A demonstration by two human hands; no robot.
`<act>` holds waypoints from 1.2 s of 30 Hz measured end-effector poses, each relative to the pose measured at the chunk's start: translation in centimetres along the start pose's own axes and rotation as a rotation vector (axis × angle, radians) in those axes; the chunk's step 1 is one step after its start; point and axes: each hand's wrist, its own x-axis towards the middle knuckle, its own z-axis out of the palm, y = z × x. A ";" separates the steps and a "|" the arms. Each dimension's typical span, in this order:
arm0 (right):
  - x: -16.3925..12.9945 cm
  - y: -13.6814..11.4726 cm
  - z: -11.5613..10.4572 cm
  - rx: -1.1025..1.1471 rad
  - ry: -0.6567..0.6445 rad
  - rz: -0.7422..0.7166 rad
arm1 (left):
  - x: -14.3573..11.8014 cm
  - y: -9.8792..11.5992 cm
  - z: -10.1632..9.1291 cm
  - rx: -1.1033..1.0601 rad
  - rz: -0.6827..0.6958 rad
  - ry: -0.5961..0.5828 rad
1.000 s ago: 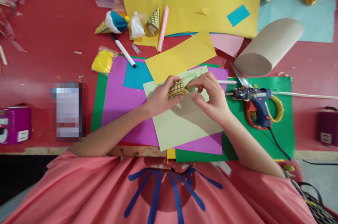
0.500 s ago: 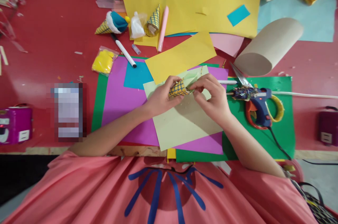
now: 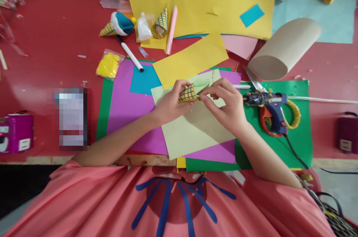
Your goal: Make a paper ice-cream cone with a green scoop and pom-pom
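My left hand (image 3: 172, 101) is wrapped round a small yellow paper cone (image 3: 188, 94) with a blue grid drawn on it. A piece of pale green paper (image 3: 201, 85) sticks out of the cone's open end, which points right. At that end my right hand (image 3: 225, 104) pinches the lower edge of the green paper between thumb and index finger; the exact contact is partly hidden. Both hands are above a pale green sheet (image 3: 195, 132), which lies on a purple sheet (image 3: 131, 117).
Right of my hands a blue glue gun (image 3: 276, 114) lies beside scissors (image 3: 255, 80) and a cardboard tube (image 3: 285, 49). Farther back are a finished-looking cone (image 3: 116, 24), another gridded cone (image 3: 161, 22), a marker (image 3: 132, 57) and a bag of yellow clay (image 3: 108, 65).
My right thumb has moved slightly left and up toward the cone's open end. My left hand keeps the cone in nearly the same place.
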 end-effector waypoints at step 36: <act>0.1 -0.2 0.6 -0.018 -0.015 0.006 | -0.5 0.3 0.2 0.239 -0.099 0.049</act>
